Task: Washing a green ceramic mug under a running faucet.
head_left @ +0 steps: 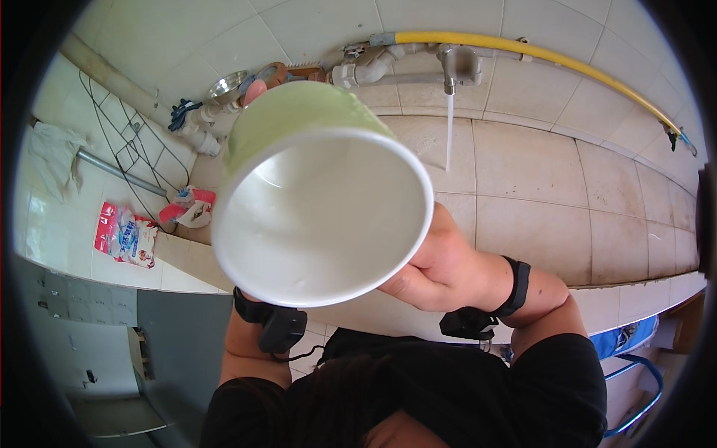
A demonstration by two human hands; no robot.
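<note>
Close in front of me is a round container (328, 216), pale green outside and white inside, tilted so that its wide mouth faces me. Its inside looks bare, with a shiny wet-looking spot near the upper left. My right hand (433, 265) grips it from the right, fingers partly hidden behind the wall. Of my left hand (256, 90), only a fingertip shows past the container's far upper-left edge; the rest is hidden behind it, and my left forearm comes up below. Beyond the container, water runs from a metal tap (449, 71) into the tiled basin (530, 179).
A yellow hose (523, 51) runs along the back wall. Beside it are pipes (373, 71), a metal bowl (228, 86) and a brush (302, 72). On the left ledge lie a red-and-white plastic bag (127, 235), another crumpled bag (190, 207) and a wire rack (134, 138).
</note>
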